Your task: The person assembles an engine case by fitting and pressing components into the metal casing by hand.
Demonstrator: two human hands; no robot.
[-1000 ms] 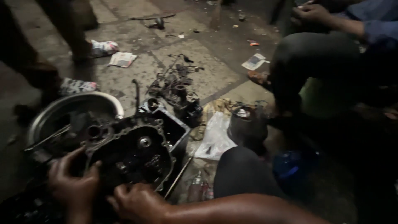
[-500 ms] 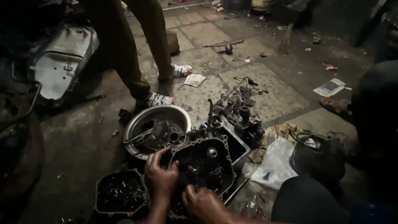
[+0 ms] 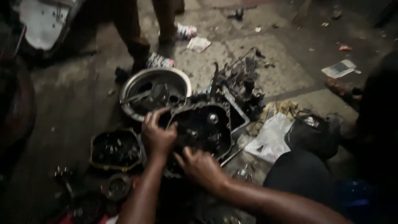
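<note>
Left hand [image 3: 157, 135] is curled over the near-left rim of the greasy black cast-metal engine case half [image 3: 203, 128] — fingers bent, gripping the edge. Right hand [image 3: 201, 168] lies on the case's near edge, fingers spread; can't tell if it's actually clamped on anything. The case sits on the concrete floor [image 3: 74, 99], between a round silver metal pan of parts [image 3: 155, 89] and a crumpled clear plastic bag [image 3: 271, 137]. A smaller black oily cover [image 3: 116, 150] lies just left. My guess — it's heavy, rigid and slick with oil, so I'd hold it by the rim flanges, not the innards.
</note>
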